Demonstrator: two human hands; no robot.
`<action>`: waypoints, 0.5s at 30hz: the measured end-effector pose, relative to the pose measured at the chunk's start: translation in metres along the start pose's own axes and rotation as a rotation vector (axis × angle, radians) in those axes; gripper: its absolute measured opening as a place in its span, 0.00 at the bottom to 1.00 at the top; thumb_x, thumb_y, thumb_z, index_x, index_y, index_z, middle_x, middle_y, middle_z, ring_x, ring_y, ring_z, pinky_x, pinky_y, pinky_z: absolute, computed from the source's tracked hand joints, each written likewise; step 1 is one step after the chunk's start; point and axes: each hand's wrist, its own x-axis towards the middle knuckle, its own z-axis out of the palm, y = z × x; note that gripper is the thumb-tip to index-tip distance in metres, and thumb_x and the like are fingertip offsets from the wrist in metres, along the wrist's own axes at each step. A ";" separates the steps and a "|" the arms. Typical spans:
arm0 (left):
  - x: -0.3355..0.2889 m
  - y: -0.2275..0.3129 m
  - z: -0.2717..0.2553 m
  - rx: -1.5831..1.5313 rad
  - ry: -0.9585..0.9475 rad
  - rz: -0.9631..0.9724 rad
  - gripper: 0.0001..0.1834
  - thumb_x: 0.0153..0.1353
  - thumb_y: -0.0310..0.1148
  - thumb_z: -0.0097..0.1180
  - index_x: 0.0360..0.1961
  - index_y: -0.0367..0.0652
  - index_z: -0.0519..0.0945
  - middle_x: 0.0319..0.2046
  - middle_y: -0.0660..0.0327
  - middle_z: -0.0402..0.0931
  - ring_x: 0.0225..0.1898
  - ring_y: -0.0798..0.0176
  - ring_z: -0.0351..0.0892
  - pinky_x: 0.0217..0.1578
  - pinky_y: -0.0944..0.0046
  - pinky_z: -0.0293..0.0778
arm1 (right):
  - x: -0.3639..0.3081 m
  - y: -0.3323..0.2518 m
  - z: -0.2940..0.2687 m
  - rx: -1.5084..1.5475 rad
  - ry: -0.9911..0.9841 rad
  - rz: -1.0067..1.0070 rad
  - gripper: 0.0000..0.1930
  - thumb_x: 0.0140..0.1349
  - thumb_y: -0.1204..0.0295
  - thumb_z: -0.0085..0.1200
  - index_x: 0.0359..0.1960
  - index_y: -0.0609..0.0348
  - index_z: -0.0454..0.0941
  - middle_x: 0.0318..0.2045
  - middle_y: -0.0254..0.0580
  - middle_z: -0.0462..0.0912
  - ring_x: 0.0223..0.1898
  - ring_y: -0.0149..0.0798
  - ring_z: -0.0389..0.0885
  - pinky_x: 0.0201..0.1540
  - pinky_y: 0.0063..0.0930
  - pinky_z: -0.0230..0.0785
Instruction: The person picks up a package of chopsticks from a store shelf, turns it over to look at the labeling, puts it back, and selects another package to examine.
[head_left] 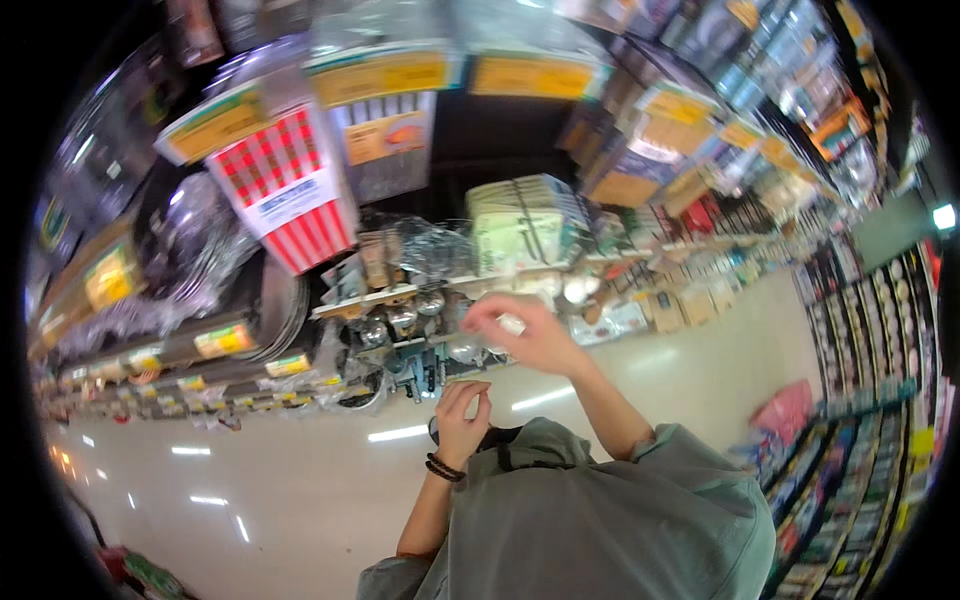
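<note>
My right hand (530,335) is raised in front of the lower shelves, slightly blurred, its fingers curled in toward the thumb. A small whitish patch shows between them; whether it is a held thing or the background, I cannot make out. Lower and to the left is my left hand (463,418), palm side inward, its thumb pressed to the bent fingers. Whatever that pinch may hold is hidden. A dark beaded bracelet (445,468) circles the left wrist. Neither hand touches the shelf. Closest beyond the right hand is a stack of pale green packages (520,225).
Store shelves bend around the front, with yellow price labels (530,75) along their edges. A red-and-white striped carton (285,190) stands at the left front. Metal ladles (402,315) hang below. Pink bundles (783,410) stand by the right-hand racks. Shiny pale floor (250,490) lies behind.
</note>
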 end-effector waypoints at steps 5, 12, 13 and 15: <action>-0.046 -0.060 0.049 1.051 -0.026 0.564 0.07 0.54 0.19 0.57 0.35 0.33 0.80 0.31 0.54 0.80 0.36 0.57 0.80 0.40 0.60 0.74 | -0.005 -0.090 0.025 0.188 -0.171 -0.834 0.05 0.64 0.74 0.54 0.36 0.64 0.77 0.36 0.43 0.79 0.37 0.49 0.78 0.39 0.38 0.71; -0.008 0.017 0.123 0.011 -0.711 0.073 0.07 0.55 0.21 0.58 0.36 0.38 0.81 0.34 0.54 0.80 0.37 0.52 0.80 0.41 0.58 0.74 | -0.097 -0.188 0.012 0.476 -0.262 -0.983 0.13 0.63 0.64 0.53 0.29 0.62 0.73 0.24 0.49 0.75 0.28 0.54 0.76 0.30 0.43 0.65; -0.008 0.025 0.140 0.003 -0.761 0.128 0.07 0.54 0.21 0.58 0.35 0.38 0.82 0.34 0.54 0.80 0.38 0.51 0.80 0.40 0.58 0.74 | -0.115 -0.189 -0.004 0.485 -0.263 -0.978 0.14 0.63 0.63 0.53 0.28 0.63 0.72 0.24 0.50 0.75 0.28 0.55 0.75 0.29 0.44 0.65; -0.017 0.035 0.172 0.002 -0.825 0.206 0.07 0.55 0.22 0.58 0.36 0.38 0.81 0.34 0.54 0.80 0.38 0.49 0.80 0.40 0.57 0.74 | -0.152 -0.185 -0.031 0.494 -0.244 -0.970 0.15 0.63 0.63 0.53 0.27 0.63 0.71 0.22 0.50 0.74 0.27 0.56 0.75 0.29 0.45 0.64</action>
